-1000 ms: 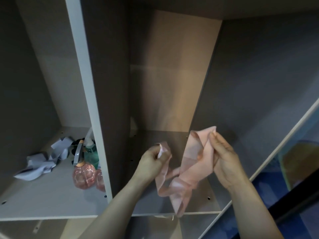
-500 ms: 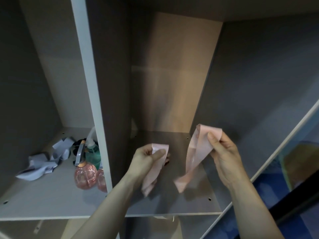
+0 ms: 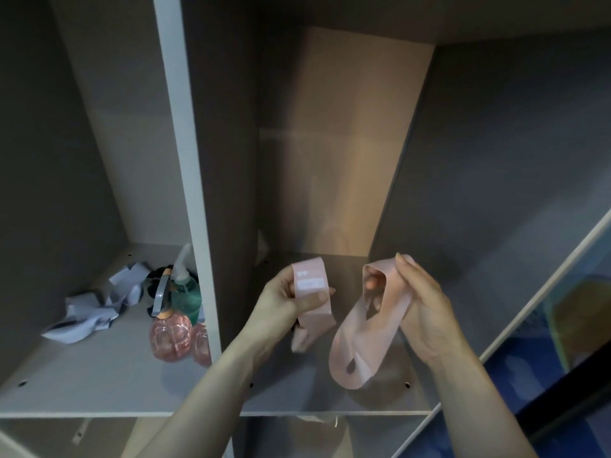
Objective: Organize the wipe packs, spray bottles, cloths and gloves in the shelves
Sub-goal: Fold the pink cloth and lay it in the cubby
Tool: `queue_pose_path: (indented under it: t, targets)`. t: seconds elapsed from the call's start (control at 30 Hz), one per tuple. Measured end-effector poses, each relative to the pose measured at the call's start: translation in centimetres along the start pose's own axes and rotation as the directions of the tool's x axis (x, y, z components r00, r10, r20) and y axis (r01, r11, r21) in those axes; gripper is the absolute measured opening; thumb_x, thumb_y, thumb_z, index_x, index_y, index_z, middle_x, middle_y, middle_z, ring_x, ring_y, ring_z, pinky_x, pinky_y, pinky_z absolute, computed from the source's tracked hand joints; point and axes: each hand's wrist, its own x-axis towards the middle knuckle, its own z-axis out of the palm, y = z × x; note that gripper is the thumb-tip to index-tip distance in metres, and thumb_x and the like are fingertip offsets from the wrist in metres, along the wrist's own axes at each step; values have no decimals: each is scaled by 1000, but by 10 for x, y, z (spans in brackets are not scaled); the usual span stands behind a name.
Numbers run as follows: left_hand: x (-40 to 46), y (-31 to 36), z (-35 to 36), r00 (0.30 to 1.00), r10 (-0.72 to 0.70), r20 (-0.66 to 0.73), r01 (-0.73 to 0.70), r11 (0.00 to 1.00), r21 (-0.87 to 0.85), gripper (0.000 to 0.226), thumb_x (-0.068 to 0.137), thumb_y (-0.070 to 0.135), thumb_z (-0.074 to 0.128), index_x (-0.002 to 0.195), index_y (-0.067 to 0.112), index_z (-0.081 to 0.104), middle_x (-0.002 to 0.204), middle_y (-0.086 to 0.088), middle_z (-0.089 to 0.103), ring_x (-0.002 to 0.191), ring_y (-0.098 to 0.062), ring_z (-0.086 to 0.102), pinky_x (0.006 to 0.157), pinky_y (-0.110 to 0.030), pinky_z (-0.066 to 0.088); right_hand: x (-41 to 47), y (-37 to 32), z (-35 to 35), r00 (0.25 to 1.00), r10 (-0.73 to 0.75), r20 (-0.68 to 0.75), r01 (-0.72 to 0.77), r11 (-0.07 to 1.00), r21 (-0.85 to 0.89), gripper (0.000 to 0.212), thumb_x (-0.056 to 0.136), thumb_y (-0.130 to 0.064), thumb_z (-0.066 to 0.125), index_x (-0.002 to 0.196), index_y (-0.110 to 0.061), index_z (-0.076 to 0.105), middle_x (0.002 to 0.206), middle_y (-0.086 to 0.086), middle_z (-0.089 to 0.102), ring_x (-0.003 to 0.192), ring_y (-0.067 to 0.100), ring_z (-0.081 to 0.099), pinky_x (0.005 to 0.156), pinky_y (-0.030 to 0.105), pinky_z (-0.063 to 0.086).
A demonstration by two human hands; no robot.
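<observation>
I hold two pink gloves in front of the right shelf compartment (image 3: 390,396). My left hand (image 3: 281,300) pinches one pink glove (image 3: 312,304) by its cuff, thumb on top, a white label facing me. My right hand (image 3: 421,307) grips the other pink glove (image 3: 363,342) at its open cuff, and the rest hangs down over the shelf board. In the left compartment stand pink spray bottles (image 3: 170,335) and a green spray bottle (image 3: 186,292), beside a crumpled pale blue cloth (image 3: 96,309).
A white vertical divider (image 3: 185,180) separates the two compartments. The shelf's front edge (image 3: 99,414) runs across below my arms. A slanted white frame edge (image 3: 535,292) and a blue patterned surface (image 3: 529,375) lie to the right.
The two gloves, bunched together between my hands a second ago, have come apart. Each hand now holds one glove, and the left glove's cuff has turned upward.
</observation>
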Motion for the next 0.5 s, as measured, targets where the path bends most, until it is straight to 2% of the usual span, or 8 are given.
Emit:
queue_pose_path:
  t: [0.1, 0.17, 0.23, 0.3, 0.37, 0.43, 0.5]
  targets:
    - [-1, 0, 0, 1000, 7, 25, -8, 999, 36, 57, 76, 6, 75, 127, 21, 53, 108, -3, 73, 105, -20, 67, 88, -38, 53, 1, -2, -1, 998, 42, 47, -46, 995, 91, 16, 72, -23, 67, 71, -7, 72, 74, 14, 65, 70, 21, 64, 72, 32, 49]
    - [-1, 1, 1, 999, 13, 42, -16, 997, 71, 65, 73, 7, 79, 128, 25, 51, 111, -1, 70, 107, -18, 65, 93, -35, 52, 3, -3, -1, 996, 60, 72, -71, 985, 160, 30, 54, -29, 81, 71, -7, 73, 73, 15, 66, 71, 23, 66, 75, 36, 54]
    - [-2, 2, 4, 997, 22, 69, -31, 989, 141, 70, 69, 11, 83, 128, 27, 49, 117, -2, 65, 111, -20, 62, 93, -35, 53, 2, -4, 0, 992, 67, 111, -94, 962, 257, 46, 40, -31, 86, 74, -3, 72, 74, 16, 65, 74, 27, 66, 78, 40, 56]
    - [-3, 2, 8, 995, 9, 100, -26, 985, 171, 85, 62, 22, 88, 134, 26, 42, 129, -6, 56, 117, -23, 58, 97, -41, 51, 1, -5, 2, 985, 72, 154, -119, 940, 321, 51, 42, -28, 87, 81, 1, 70, 78, 19, 63, 79, 31, 65, 82, 46, 55]
    - [-4, 1, 12, 993, 6, 121, -24, 989, 148, 93, 59, 27, 90, 136, 32, 38, 134, -7, 52, 117, -21, 59, 97, -42, 51, 0, -5, 6, 978, 71, 198, -131, 942, 308, 52, 45, -28, 86, 83, 3, 70, 79, 20, 65, 78, 32, 66, 81, 46, 57]
    - [-7, 3, 16, 994, 47, 103, -66, 979, 194, 88, 68, 21, 84, 140, 31, 36, 126, 0, 58, 109, -12, 64, 92, -34, 55, -1, -5, 10, 971, 76, 226, -139, 951, 277, 52, 46, -28, 86, 83, 4, 71, 77, 22, 67, 77, 33, 68, 80, 45, 57]
    - [-6, 5, 15, 992, 111, 57, -121, 966, 227, 68, 77, 13, 76, 137, 22, 45, 110, 1, 68, 99, -13, 68, 85, -35, 58, 0, -5, 11, 971, 92, 219, -148, 954, 259, 52, 45, -29, 88, 82, 2, 71, 74, 21, 68, 74, 33, 68, 77, 45, 56]
